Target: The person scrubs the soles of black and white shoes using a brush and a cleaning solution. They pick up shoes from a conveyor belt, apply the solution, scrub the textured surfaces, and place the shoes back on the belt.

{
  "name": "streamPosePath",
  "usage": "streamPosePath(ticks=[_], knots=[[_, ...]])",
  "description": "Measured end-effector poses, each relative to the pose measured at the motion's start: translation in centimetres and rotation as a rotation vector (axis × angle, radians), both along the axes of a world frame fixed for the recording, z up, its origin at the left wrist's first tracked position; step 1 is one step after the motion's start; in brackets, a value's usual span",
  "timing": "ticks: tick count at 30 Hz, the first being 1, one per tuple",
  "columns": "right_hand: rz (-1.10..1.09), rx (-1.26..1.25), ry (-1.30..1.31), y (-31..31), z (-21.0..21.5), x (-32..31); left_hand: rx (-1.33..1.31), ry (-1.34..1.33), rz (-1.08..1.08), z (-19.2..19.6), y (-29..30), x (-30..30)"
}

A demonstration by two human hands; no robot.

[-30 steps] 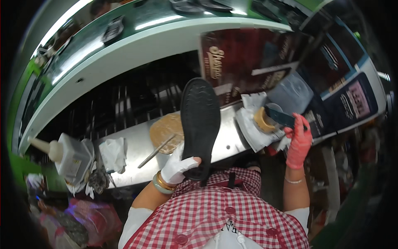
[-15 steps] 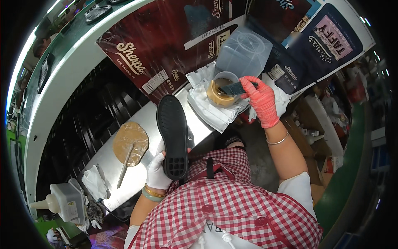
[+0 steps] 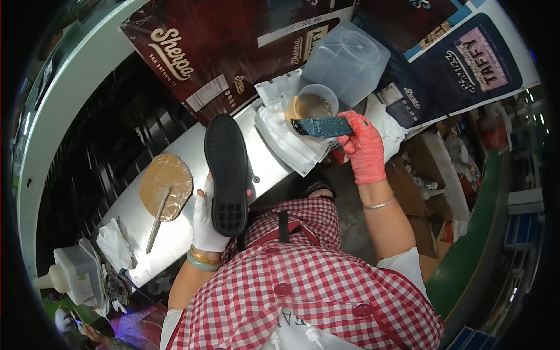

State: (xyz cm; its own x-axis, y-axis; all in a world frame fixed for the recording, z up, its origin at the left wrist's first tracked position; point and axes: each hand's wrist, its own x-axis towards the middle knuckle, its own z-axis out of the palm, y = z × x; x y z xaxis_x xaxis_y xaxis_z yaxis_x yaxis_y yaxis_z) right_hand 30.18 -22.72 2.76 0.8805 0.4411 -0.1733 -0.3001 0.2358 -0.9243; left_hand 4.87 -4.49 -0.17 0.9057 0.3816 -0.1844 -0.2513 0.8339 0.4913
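Head view: the left hand (image 3: 205,224), in a white glove, grips a black shoe sole (image 3: 228,174), tread up, over the steel bench's (image 3: 265,169) near edge. The right hand (image 3: 364,149), red-gloved, clasps a blue brush (image 3: 322,126) over a glue cup (image 3: 311,107) at the bench's right end; its bristles are hard to make out

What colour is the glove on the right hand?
Red-pink; the right hand holds a dark brush at the glue cup, head view.
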Motion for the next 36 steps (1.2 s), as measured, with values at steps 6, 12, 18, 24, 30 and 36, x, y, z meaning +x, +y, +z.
streamPosePath(ticks=[6, 12, 18, 24, 30, 36], knots=[[0.189, -0.007, -0.040, 4.3, 4.8, -9.5, 0.034, 0.000, -0.065, 0.0, 0.3, -0.7], [0.201, -0.030, -0.073, 6.3, 5.0, -11.8, 0.081, -0.013, -0.087, 1.0, -0.1, -1.3], [0.261, -0.095, -0.113, 5.9, 5.3, -12.2, 0.105, -0.071, -0.129, 1.2, -0.1, -1.1], [0.268, -0.147, -0.234, 5.0, 5.1, -13.7, 0.057, 0.004, -0.042, 1.3, -0.2, -0.6], [0.341, -0.083, -0.235, 4.4, 5.8, -15.0, -0.059, -0.088, 0.004, 2.3, -0.2, 0.4], [0.410, -0.175, -0.334, 3.7, 6.3, -15.4, -0.093, -0.097, -0.026, 2.3, -0.3, 0.4]])
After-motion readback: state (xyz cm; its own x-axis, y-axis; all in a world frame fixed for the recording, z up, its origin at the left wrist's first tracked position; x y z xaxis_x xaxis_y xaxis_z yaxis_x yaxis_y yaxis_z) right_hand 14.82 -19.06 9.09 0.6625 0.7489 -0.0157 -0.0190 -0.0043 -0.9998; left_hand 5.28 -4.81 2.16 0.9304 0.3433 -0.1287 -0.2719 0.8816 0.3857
